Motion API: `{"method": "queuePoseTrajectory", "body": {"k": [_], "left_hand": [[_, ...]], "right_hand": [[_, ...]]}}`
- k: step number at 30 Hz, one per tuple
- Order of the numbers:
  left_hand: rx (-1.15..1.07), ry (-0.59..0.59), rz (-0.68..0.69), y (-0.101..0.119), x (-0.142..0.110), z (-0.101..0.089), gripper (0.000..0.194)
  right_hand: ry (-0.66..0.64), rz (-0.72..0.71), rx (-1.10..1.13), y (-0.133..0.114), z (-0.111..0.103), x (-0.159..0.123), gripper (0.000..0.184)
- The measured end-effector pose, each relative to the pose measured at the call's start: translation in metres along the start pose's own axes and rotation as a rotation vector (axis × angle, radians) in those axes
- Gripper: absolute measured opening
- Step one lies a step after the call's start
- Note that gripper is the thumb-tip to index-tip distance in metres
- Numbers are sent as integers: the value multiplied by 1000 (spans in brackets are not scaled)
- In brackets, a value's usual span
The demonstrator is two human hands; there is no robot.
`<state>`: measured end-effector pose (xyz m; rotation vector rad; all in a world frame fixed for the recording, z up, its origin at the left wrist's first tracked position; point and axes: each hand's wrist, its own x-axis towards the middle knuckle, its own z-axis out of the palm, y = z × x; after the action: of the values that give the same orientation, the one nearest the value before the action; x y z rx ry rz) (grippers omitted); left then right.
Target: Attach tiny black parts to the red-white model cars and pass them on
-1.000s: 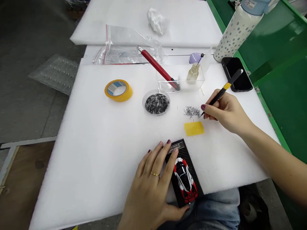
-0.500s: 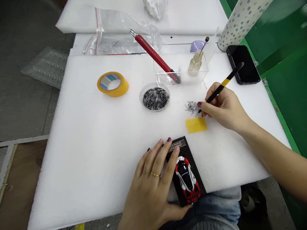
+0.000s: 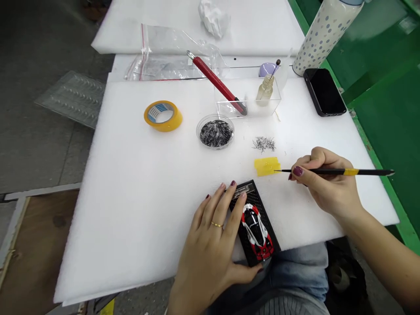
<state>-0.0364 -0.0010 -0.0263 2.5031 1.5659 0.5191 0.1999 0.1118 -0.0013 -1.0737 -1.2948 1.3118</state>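
Note:
My left hand point(image 3: 213, 236) steadies a small model car point(image 3: 257, 232), red, white and black, mounted on a black base point(image 3: 269, 225). Its fingers reach over the base's left and far part, while the thumb lies along the near edge. Pinched in my right hand point(image 3: 328, 183) is a thin black brush point(image 3: 323, 172) with a yellow band, held nearly level. The fine tip touches or hovers just over a yellow tape piece point(image 3: 266, 165) stuck on the white foam. Just beyond lies a loose pile of short black fibres point(image 3: 264, 143). A round clear dish point(image 3: 215, 133) holds more of them.
A yellow tape roll point(image 3: 177, 119) lies at left. Behind are a clear box point(image 3: 229, 107) with a red-handled tool point(image 3: 215, 78) across it, a small glass bottle point(image 3: 264, 91), a plastic bag point(image 3: 173, 48), a phone point(image 3: 324, 92) and a dotted bottle point(image 3: 323, 37).
My right hand has drawn back right and toward me, bringing the brush from steep to nearly level; its tip went from the fibre pile to the yellow tape. The left hand keeps its hold.

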Motion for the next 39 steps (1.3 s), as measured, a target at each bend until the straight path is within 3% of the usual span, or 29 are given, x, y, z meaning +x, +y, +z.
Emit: {"method": "queuePoseTrajectory", "body": {"k": [4,10,20,23,28,34,39], "left_hand": [[-181,37,14,0,4,-9,131],[-321,213,-29,7,25,-7,103],[-332,182,42,4,28,-1,96],[-319,175,6,2,23,-4,99],[-229,103,-1,-4,7,-9,108],[-51,-30,37,-3,2,-4,145],[-15,-34,29,-1,5,-4,141]], "right_hand": [[-52,-42,29,1,7,-20,24],[-143,-75,48,-1,17,-26,26],[-163,-96,46,2,20,-28,27],[-99,-103,17,1,17,-26,25],[160,-118,-183,7,9,-11,27],[189,-92,-301,15,10,-3,26],[200,-88,-338,14,14,-4,27]]}}
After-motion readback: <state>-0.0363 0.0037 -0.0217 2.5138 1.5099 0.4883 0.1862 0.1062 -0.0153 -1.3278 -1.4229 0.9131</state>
